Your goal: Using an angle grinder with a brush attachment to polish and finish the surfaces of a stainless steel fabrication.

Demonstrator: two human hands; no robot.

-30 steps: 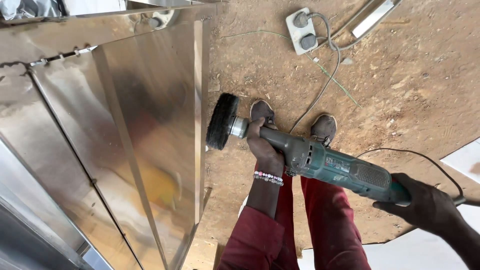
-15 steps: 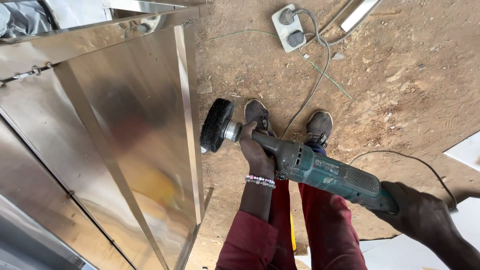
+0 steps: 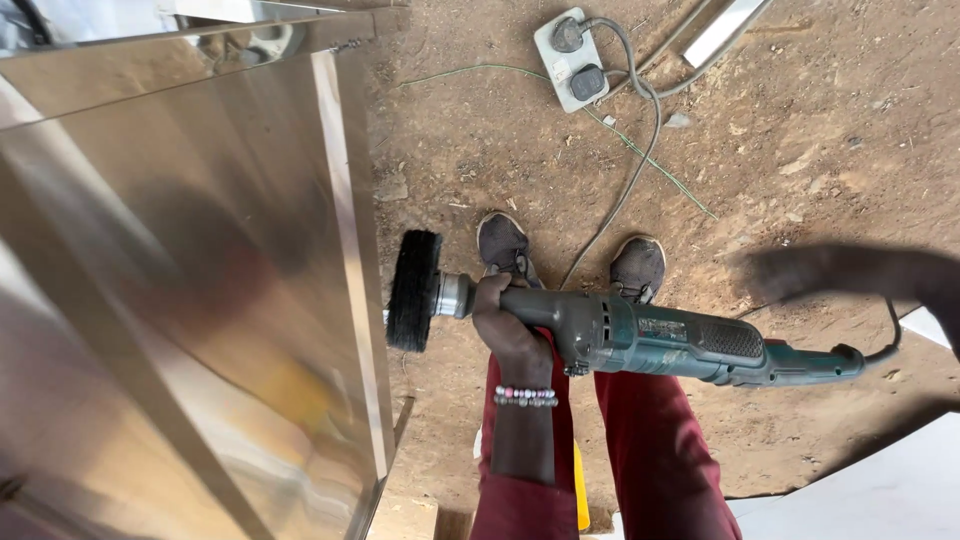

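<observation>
Green power tool (image 3: 660, 345) lies level with its long axis running left-right, black brush wheel (image 3: 414, 290) at its left end just beside the upright edge of the steel sheet panel (image 3: 200, 280); can't tell if they touch. Left hand (image 3: 510, 330) is the nearer one, fingers wrapped tight round the neck behind the wheel; right hand (image 3: 860, 272) is a blur above the rear handle, off the tool, grip state can't be read. Bare dirt ground (image 3: 800, 130) right of the panel gives open room; cable (image 3: 630, 170) and socket block (image 3: 572, 58) lie past the shoes (image 3: 505, 245).
</observation>
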